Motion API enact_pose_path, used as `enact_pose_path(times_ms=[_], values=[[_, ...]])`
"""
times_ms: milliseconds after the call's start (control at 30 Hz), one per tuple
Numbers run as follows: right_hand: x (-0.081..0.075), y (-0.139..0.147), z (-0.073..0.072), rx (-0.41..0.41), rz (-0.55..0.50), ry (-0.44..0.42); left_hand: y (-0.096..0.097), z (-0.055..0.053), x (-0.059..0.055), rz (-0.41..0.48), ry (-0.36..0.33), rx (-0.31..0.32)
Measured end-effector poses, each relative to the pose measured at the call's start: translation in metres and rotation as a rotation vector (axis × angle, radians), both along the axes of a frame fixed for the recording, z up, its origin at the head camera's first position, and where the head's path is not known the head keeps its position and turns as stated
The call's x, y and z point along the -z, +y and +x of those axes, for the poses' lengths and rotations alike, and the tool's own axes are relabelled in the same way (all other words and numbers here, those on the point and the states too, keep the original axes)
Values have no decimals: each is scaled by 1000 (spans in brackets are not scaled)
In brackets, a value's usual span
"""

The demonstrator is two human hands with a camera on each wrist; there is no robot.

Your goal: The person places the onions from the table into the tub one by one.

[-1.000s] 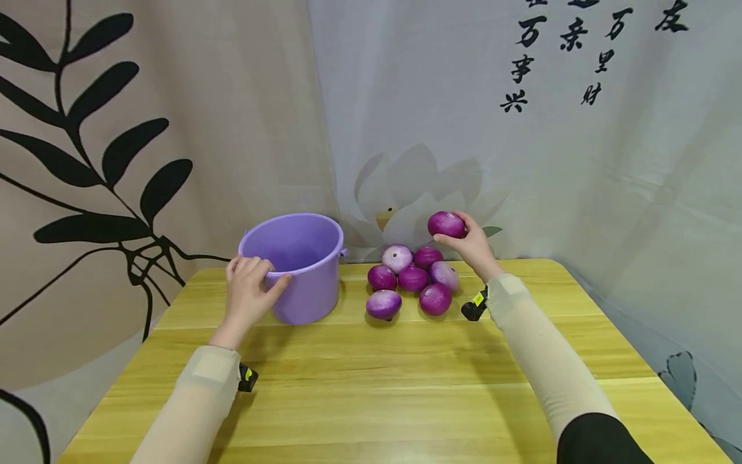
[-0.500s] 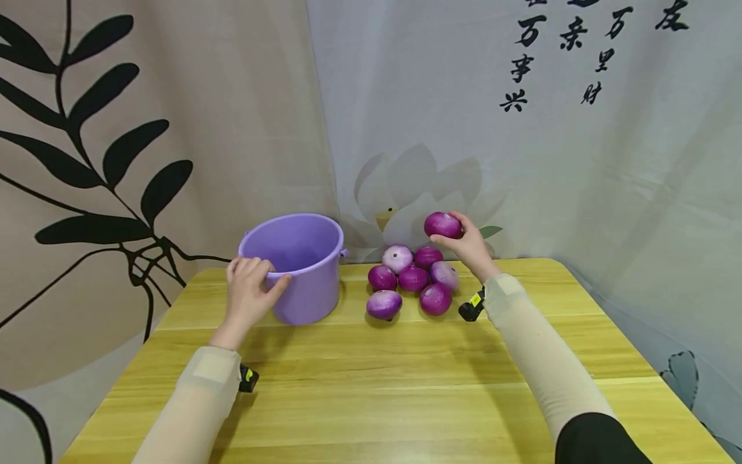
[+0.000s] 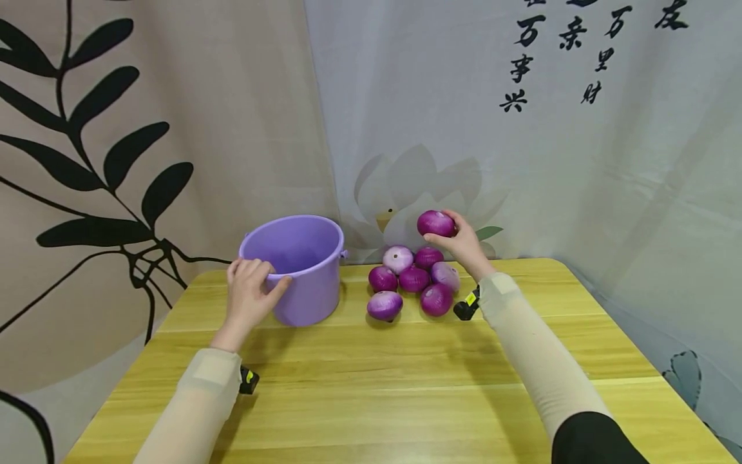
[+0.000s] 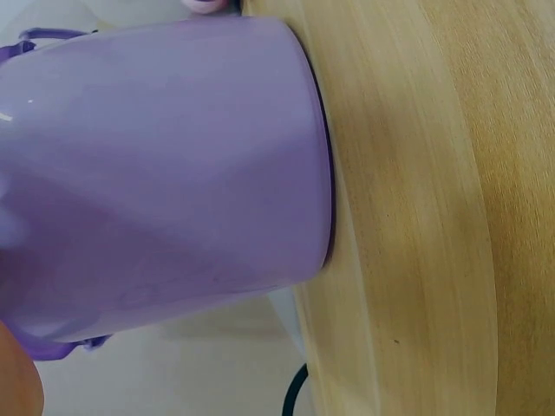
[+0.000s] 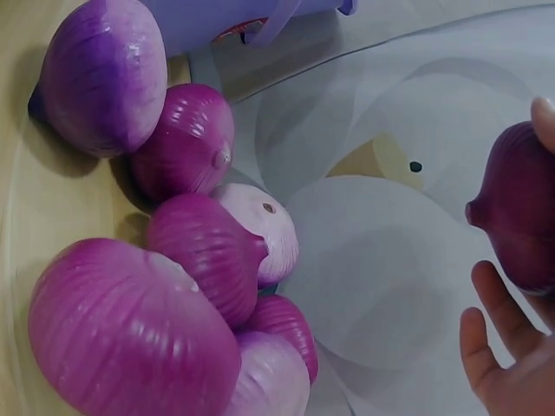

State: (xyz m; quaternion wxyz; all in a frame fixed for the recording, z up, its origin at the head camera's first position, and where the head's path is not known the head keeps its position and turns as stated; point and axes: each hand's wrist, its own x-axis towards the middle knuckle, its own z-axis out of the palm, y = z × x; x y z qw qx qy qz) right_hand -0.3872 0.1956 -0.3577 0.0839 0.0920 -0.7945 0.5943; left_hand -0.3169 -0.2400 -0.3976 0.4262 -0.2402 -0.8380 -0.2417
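Observation:
A purple bucket [image 3: 310, 293] stands upright on the table's left half; in the left wrist view its side wall [image 4: 173, 173] fills much of the picture. My left hand [image 3: 249, 290] grips the near left part of its rim, thumb outside on the right. Above the onion pile my right hand [image 3: 466, 248] holds a red onion [image 3: 436, 223] between thumb and fingers, clear of the table. The same held onion [image 5: 525, 208] shows at the right edge of the right wrist view. Below it several red onions [image 3: 414, 280] lie close together, some darker, some paler.
The wooden table [image 3: 371, 386] carries all of this. A printed curtain [image 3: 417, 116] hangs right behind its back edge. One onion [image 3: 384, 305] lies at the front left of the pile, between bucket and pile.
My right hand has moved a little to the left with the onion, toward the bucket. The left hand, the bucket and the onions on the table have kept their places.

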Motion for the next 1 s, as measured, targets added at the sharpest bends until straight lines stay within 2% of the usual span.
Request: enact_pose_path(times_ms=[400, 1000], values=[[0, -10, 1, -7, 16, 21, 2, 0, 0, 5, 4, 4], [2, -26, -2, -70, -9, 23, 1, -1, 1, 7, 8, -1]])
